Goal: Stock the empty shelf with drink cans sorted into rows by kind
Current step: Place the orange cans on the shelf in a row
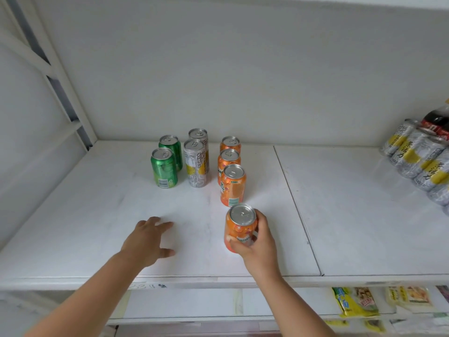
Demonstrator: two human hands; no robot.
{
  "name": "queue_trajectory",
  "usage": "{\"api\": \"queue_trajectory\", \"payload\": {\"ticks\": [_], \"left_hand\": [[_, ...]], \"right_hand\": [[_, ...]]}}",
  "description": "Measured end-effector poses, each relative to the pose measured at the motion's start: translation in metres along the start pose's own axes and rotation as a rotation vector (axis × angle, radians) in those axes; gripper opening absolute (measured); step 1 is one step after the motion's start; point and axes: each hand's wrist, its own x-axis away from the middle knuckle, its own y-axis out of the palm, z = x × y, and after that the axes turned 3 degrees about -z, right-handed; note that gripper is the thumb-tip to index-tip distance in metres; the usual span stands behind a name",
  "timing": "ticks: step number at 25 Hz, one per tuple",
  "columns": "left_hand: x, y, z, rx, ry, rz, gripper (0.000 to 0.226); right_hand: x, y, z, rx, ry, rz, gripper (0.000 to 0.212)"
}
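The right hand [257, 244] has its fingers wrapped around an orange can [239, 227]. The can stands upright near the front edge of the white shelf [97, 227], at the front of a row of three more orange cans [232, 184] that runs toward the back wall. Left of that row stand two tall silver and yellow cans [196, 164], one behind the other. Left of those are two green cans [165, 167], lined up the same way. The left hand [148, 239] has its fingers spread, holding nothing, low over the shelf near the front edge. At the right end of the shelf lies a wrapped pack of silver cans [418, 156].
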Motion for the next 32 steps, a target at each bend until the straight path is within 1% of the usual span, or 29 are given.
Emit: {"api": "queue_trajectory", "payload": {"ticks": [4,10,20,24,26,28,30,32], "left_hand": [[-0.001,0.001,0.000,-0.005,-0.003,0.008,0.079],[-0.002,0.001,0.001,0.011,-0.004,-0.002,0.079],[-0.003,0.002,0.001,0.028,-0.020,-0.014,0.080],[-0.001,0.003,0.002,0.031,-0.032,-0.008,0.078],[0.002,0.008,0.001,0.063,-0.047,0.021,0.075],[0.008,0.016,0.002,0.108,-0.054,0.092,0.065],[0.020,0.025,0.008,0.144,-0.050,0.178,0.053],[0.037,0.035,0.024,0.164,-0.061,0.237,0.043]], "right_hand": [[-0.023,0.013,-0.006,0.016,-0.010,0.005,0.069],[-0.051,0.023,-0.009,0.070,-0.014,0.056,0.078],[-0.053,0.024,-0.006,0.069,0.000,0.046,0.078],[-0.055,0.020,0.000,0.129,0.091,-0.002,0.074],[-0.048,0.016,0.010,0.149,0.131,-0.015,0.086],[-0.033,0.011,0.019,0.202,0.138,-0.014,0.097],[-0.014,0.002,0.024,0.296,0.110,-0.029,0.093],[0.008,-0.012,0.027,0.411,0.045,-0.068,0.079]]}}
